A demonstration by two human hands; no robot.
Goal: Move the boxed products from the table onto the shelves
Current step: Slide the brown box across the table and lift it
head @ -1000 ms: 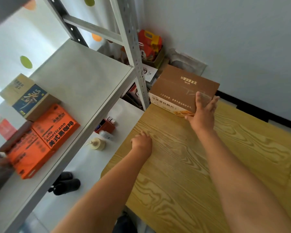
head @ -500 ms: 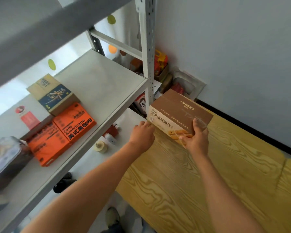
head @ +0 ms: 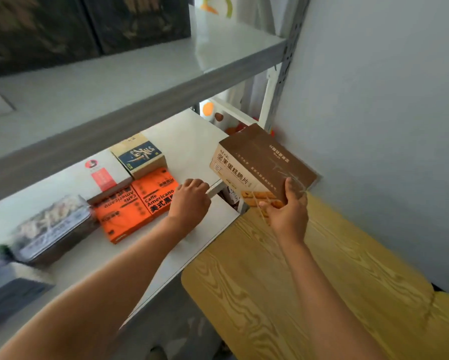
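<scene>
1. I see the grey metal shelf unit's middle board (head: 192, 141) carrying two flat orange coffee cartons (head: 137, 203) side by side, a beige-and-navy box (head: 139, 154) just behind them, and a white box with a red label (head: 101, 175) to its left.
2. A clear-lidded dark tray (head: 49, 224) lies further left on the same board; it is too blurred for me to tell its contents.
3. The upper board (head: 140, 71) holds dark patterned boxes (head: 83, 24).
4. My right hand (head: 287, 213) grips the brown rectangular cardboard snack box (head: 262, 162) at its near corner, thumb on top; the box is tilted in the air, above the gap between the shelf's edge and the yellow wood-grain table (head: 322, 281).
5. My left hand (head: 189, 201) has its fingers curled, holding nothing, over the shelf's front edge beside the orange cartons.
</scene>
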